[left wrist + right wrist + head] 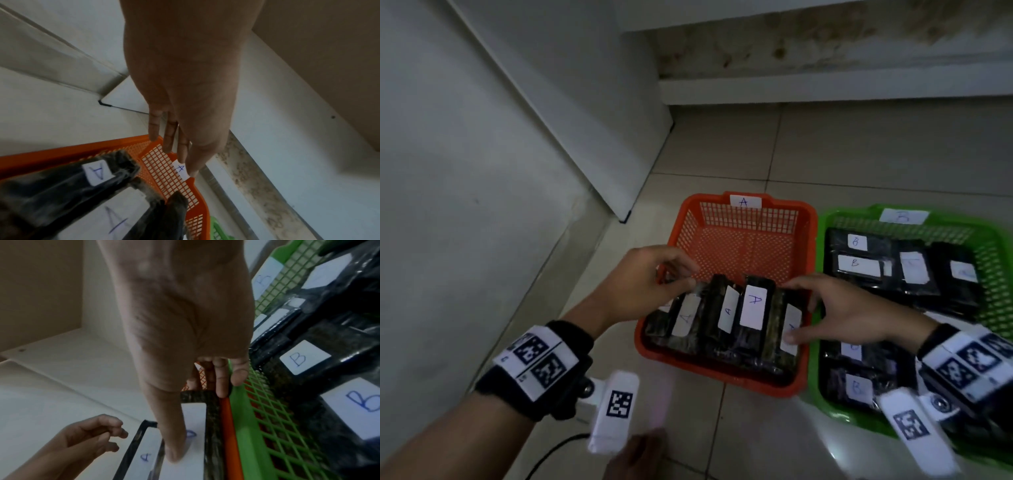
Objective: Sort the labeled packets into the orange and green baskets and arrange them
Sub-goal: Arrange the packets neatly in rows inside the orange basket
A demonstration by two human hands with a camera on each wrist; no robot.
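The orange basket [748, 219], tagged A, stands on the floor tiles. Several black packets [753, 308] with white A labels stand on edge in a row at its near end. My right hand [803, 310] grips the rightmost A packet [211, 418]: the thumb presses its label and the fingers hook over its far edge by the basket wall. My left hand [681, 277] hovers over the left end of the row, fingers loosely curled and holding nothing; its fingers [170, 138] show above the orange basket [61, 152]. The green basket [825, 394], tagged B, holds several B packets [859, 263].
A white panel [585, 120] leans against the wall at the left. A low white ledge [825, 89] runs along the back. Bare floor tiles [859, 154] lie beyond the baskets. A black cable [551, 452] crosses the floor near my left forearm.
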